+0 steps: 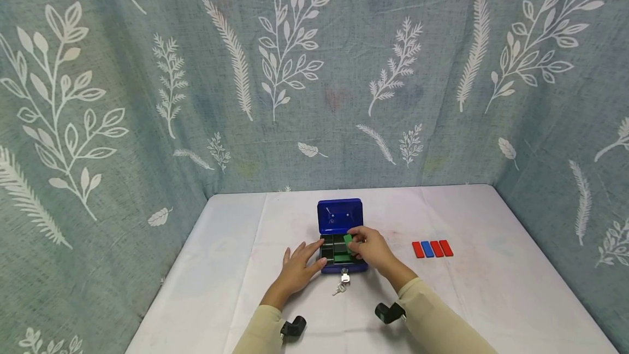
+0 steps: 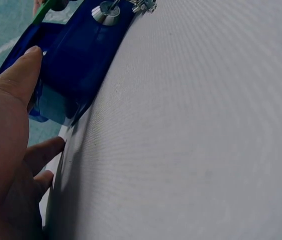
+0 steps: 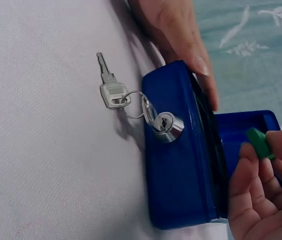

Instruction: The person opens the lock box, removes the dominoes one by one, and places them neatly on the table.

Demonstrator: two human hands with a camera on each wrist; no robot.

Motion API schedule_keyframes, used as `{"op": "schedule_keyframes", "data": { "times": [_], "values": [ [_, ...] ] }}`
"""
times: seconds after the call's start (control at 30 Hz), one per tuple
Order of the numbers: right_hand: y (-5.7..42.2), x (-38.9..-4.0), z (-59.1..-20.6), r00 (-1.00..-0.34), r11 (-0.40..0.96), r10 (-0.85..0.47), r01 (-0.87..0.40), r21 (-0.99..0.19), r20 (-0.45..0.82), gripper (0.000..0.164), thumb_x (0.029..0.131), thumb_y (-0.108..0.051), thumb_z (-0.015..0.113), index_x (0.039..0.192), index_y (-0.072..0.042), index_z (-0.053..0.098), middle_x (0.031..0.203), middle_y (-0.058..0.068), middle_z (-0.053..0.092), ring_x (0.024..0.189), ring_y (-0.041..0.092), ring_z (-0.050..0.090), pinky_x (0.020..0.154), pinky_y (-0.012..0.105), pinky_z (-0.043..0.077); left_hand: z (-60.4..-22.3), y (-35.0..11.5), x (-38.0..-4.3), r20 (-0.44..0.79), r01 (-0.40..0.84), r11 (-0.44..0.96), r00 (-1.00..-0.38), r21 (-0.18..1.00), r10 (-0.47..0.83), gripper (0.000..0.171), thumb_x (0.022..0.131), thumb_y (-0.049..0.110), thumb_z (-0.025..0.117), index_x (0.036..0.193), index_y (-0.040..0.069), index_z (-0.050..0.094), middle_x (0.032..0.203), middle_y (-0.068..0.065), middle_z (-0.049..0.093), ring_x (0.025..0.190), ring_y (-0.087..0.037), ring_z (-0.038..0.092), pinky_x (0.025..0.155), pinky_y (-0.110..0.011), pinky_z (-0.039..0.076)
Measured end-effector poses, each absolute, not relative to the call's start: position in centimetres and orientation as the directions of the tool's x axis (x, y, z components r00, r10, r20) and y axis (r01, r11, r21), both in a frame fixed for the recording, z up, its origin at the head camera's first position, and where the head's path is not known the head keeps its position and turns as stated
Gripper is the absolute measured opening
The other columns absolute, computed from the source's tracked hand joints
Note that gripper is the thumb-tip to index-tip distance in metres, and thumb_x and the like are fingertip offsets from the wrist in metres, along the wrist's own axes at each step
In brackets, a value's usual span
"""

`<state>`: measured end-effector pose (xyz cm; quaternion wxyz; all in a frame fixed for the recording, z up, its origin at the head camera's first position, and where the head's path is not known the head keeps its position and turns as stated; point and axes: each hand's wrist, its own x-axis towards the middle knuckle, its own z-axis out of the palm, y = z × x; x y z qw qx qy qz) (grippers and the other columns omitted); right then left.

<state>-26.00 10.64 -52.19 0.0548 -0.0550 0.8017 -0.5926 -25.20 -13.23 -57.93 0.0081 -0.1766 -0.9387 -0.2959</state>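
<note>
A small blue cash box (image 1: 344, 270) stands on the table with its lid (image 1: 340, 215) raised and a black compartment tray inside. My right hand (image 1: 372, 248) pinches a green block (image 3: 260, 143) between thumb and fingers, over the tray's right side. Another green block (image 1: 342, 259) lies in the front compartment. The left hand (image 1: 296, 270) rests at the box's left side with fingers spread, its thumb (image 2: 28, 67) at the rim. At the front, one key sits in the lock (image 3: 169, 129), and a second key (image 3: 112, 90) hangs from its ring onto the cloth.
Right of the box, three red blocks (image 1: 417, 249) and one blue block (image 1: 428, 249) lie in a row on the white tablecloth (image 1: 236, 288). A patterned curtain (image 1: 295, 97) surrounds the back and sides. Black wrist devices (image 1: 389, 313) protrude from both sleeves.
</note>
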Motion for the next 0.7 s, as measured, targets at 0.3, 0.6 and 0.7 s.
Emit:
{"op": "schedule_keyframes", "data": {
  "times": [0.3,0.6,0.7],
  "values": [
    [11.3,-26.1,-51.8,-0.985,0.189,-0.157,0.045,-0.981,-0.075,0.034,0.089,-0.002,0.066,0.123,0.002,0.061,0.089,0.010,0.059,0.071,0.022,0.061,0.066,0.035,0.056,-58.2,-13.3,-25.3,0.132,0.347,0.760,-0.935,0.549,0.330,0.063,0.094,0.065,0.043,0.149,0.034,0.041,0.148,0.004,0.045,0.141,-0.033,0.028,0.110,-0.064,0.000],
    [12.3,-26.3,-52.0,-0.983,0.178,-0.115,0.123,-0.976,-0.145,0.032,0.092,-0.004,0.064,0.123,0.001,0.062,0.094,0.009,0.062,0.076,0.023,0.062,0.068,0.034,0.055,-58.5,-13.4,-25.3,0.137,0.348,0.756,-0.934,0.554,0.329,0.064,0.094,0.066,0.043,0.149,0.034,0.041,0.148,0.006,0.044,0.142,-0.032,0.027,0.111,-0.063,-0.002],
    [12.9,-26.3,-51.9,-0.984,0.178,-0.105,0.120,-0.977,-0.140,0.032,0.091,-0.004,0.065,0.123,0.002,0.062,0.094,0.010,0.062,0.077,0.023,0.063,0.069,0.037,0.055,-58.5,-13.4,-25.3,0.141,0.353,0.758,-0.933,0.548,0.331,0.064,0.094,0.066,0.043,0.149,0.034,0.041,0.148,0.006,0.044,0.142,-0.033,0.028,0.111,-0.063,-0.001]
  ]
}}
